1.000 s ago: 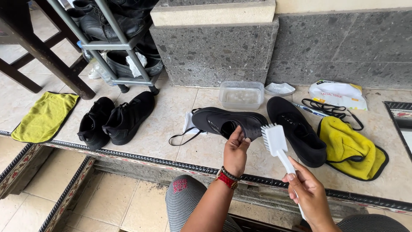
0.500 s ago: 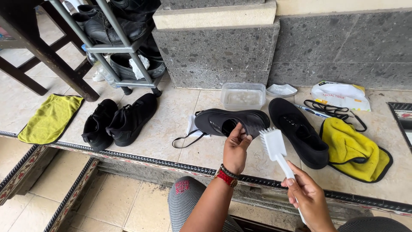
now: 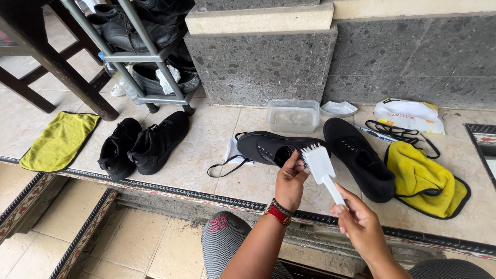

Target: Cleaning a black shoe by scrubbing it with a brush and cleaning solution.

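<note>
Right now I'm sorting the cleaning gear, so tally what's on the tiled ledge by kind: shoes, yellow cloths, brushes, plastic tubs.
Black shoes: 4
Yellow cloths: 2
White brush, held in the right hand: 1
Clear plastic tub: 1
Total: 8
</note>
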